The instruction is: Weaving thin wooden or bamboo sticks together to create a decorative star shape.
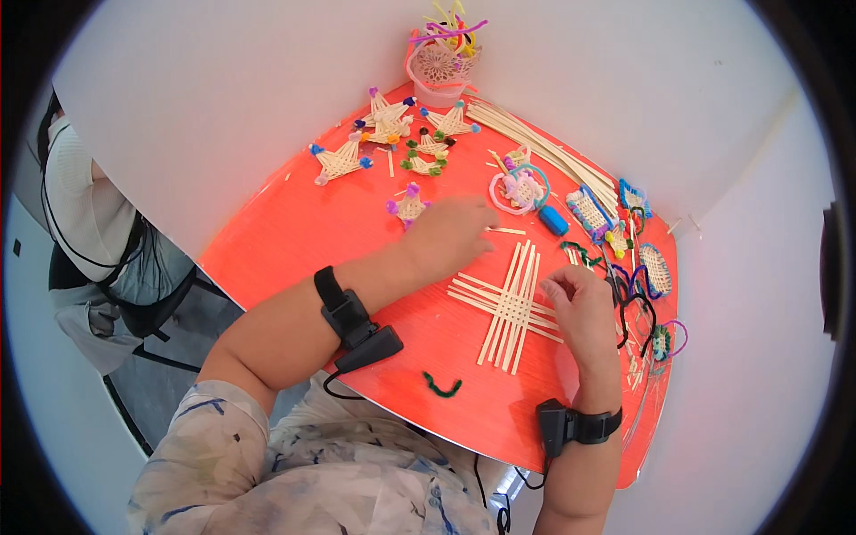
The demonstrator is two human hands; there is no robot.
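A flat lattice of pale woven strips [514, 308] lies on the red tabletop, its loose ends spreading out crosswise. My left hand [453, 235] hovers beyond the lattice at its upper left, fingers apart. Beside those fingertips is a short pale strip [506, 231]; no grip on it shows. To the right of the weave my right hand [580, 308] has its fingers curled with thumb and forefinger close together. What they hold, if anything, is too small to make out. Nearer me lies a bent dark green pipe cleaner [441, 387].
Several woven stars [340, 161] with coloured tips sit at the far left. A pink basket [439, 94] of pipe cleaners fills the far corner, beside a bundle of long strips [544, 147]. A blue roll [553, 220], scissors and finished weaves crowd the right. White partitions border the red table [294, 236].
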